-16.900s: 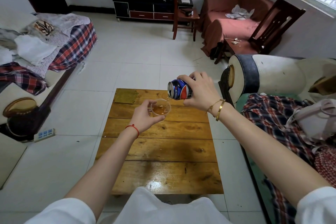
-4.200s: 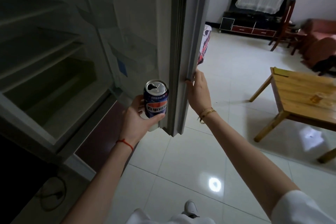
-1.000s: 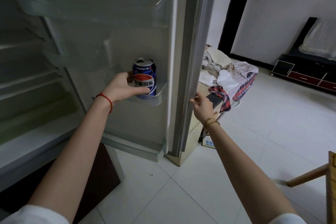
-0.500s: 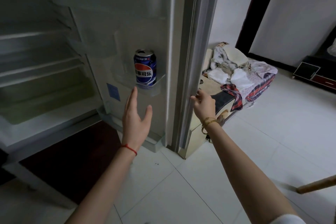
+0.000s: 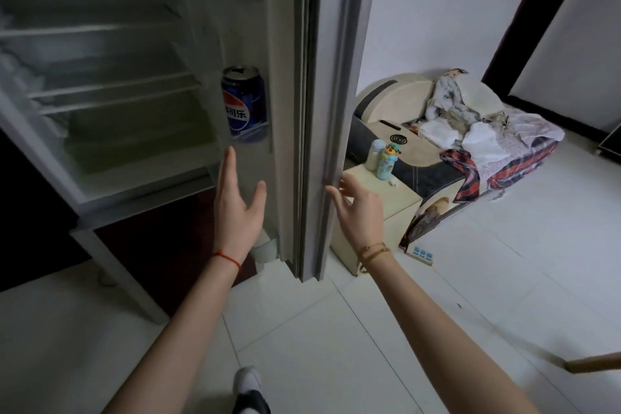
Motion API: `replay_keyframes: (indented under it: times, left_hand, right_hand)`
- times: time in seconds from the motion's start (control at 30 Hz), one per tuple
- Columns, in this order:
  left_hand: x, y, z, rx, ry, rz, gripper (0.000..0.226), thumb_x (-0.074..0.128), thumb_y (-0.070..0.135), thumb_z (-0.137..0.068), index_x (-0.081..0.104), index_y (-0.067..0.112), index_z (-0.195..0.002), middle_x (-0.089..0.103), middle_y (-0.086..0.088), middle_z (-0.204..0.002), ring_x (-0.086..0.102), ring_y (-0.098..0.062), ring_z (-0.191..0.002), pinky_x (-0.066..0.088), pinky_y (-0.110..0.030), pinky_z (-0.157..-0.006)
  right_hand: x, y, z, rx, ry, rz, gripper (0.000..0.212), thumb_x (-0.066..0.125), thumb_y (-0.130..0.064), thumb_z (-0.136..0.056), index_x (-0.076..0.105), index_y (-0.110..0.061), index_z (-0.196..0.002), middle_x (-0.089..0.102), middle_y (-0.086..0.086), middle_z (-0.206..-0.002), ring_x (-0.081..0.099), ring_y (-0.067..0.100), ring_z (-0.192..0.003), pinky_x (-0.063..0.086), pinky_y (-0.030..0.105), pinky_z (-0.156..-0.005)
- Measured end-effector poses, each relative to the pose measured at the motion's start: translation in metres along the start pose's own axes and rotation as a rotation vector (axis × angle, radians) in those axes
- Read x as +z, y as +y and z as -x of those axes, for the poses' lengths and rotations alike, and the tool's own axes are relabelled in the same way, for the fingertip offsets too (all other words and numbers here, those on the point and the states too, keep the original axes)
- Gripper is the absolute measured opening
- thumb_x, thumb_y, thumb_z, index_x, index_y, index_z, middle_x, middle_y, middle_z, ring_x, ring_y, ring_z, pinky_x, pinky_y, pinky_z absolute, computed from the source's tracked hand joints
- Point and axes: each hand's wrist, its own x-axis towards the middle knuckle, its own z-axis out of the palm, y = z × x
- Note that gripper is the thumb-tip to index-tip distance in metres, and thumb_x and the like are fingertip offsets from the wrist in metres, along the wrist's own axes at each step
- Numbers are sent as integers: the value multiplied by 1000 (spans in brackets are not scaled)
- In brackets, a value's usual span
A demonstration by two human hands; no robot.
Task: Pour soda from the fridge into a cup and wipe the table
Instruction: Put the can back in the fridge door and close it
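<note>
A blue soda can (image 5: 243,103) with its tab opened stands upright in the clear shelf on the inside of the fridge door (image 5: 285,77). My left hand (image 5: 237,208) hangs below the can, fingers spread, holding nothing. My right hand (image 5: 358,208) is at the outer edge of the fridge door, fingers loosely apart and just touching or just off the edge. The fridge interior (image 5: 100,84) shows bare white shelves. Neither the cup nor the table top is in view.
A small cream cabinet (image 5: 379,212) with two bottles (image 5: 386,160) stands right behind the door. A sofa piled with clothes (image 5: 470,131) lies beyond it. A power strip (image 5: 421,252) lies on the white tiles. A wooden leg (image 5: 594,361) pokes in at the lower right.
My left hand let go of the can in the door shelf and dropped below it. My right hand's grip on the door edge has loosened. The door has swung a little towards shut.
</note>
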Motion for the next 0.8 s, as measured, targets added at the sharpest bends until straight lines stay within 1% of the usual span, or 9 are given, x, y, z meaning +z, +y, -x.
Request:
replay_keyframes:
  times: [0.1, 0.17, 0.27, 0.33, 0.43, 0.5, 0.57, 0.67, 0.8]
  left_hand:
    - [-21, -7, 6, -31, 38, 5, 74, 58, 27, -96, 13, 38, -154, 24, -2, -162, 23, -20, -149, 26, -48, -120]
    - [-35, -11, 12, -36, 57, 12, 73, 58, 26, -96, 14, 38, -154, 22, 0, -162, 22, -18, -149, 25, -47, -121]
    - [-56, -16, 19, -62, 77, 17, 71, 58, 29, -96, 16, 39, -153, 21, 3, -162, 22, -17, -149, 25, -45, -121]
    - [-69, -18, 22, -87, 76, 30, 68, 57, 30, -97, 19, 38, -153, 22, 4, -162, 23, -17, -148, 25, -41, -119]
    - [-90, -23, 27, -63, 64, 37, 61, 53, 30, -98, 25, 32, -152, 26, 6, -160, 26, -12, -147, 27, -32, -117]
    - [-104, -29, 28, -50, 59, 30, 58, 51, 32, -99, 28, 29, -152, 28, 9, -159, 28, -9, -145, 28, -29, -117]
    - [-121, -35, 30, -75, 55, 28, 58, 49, 37, -98, 30, 29, -152, 29, 10, -159, 28, -8, -145, 28, -26, -115]
    - [-149, -46, 30, -81, 47, 20, 58, 47, 43, -96, 30, 32, -150, 30, 12, -158, 28, -4, -144, 28, -28, -117]
    - [-191, -65, 23, -82, 40, -29, 55, 48, 37, -99, 31, 32, -150, 33, 20, -150, 30, 1, -141, 29, -29, -118]
  right_hand:
    - [13, -17, 17, -137, -42, 4, 38, 56, -37, -94, 53, -19, -128, 67, -3, -114, 64, 9, -99, 55, 34, -87]
    - [22, -28, 22, -231, -65, -15, 46, 58, -36, -94, 48, -16, -135, 59, -1, -128, 58, 11, -113, 51, 35, -96]
    - [36, -46, 26, -353, -105, -12, 64, 62, -37, -93, 35, -13, -146, 41, 2, -150, 42, 13, -136, 39, 34, -112]
    - [47, -60, 26, -411, -123, 0, 75, 64, -40, -91, 28, -11, -150, 30, 4, -156, 30, 13, -143, 30, 30, -117]
    - [66, -83, 27, -514, -135, 11, 85, 65, -44, -88, 22, -7, -152, 18, 6, -160, 19, 14, -148, 24, 33, -119]
    - [82, -98, 30, -565, -136, 24, 88, 65, -46, -87, 21, -5, -151, 14, 6, -161, 15, 17, -149, 20, 37, -121]
    - [100, -113, 35, -580, -137, 32, 89, 62, -50, -87, 20, -4, -151, 14, 6, -161, 13, 18, -149, 17, 37, -122]
    - [130, -134, 42, -573, -155, 14, 89, 60, -50, -87, 18, -6, -152, 12, 5, -161, 10, 19, -150, 14, 37, -122]
    - [170, -166, 46, -587, -176, -32, 89, 63, -45, -87, 16, -7, -152, 11, 6, -161, 12, 22, -150, 17, 39, -122]
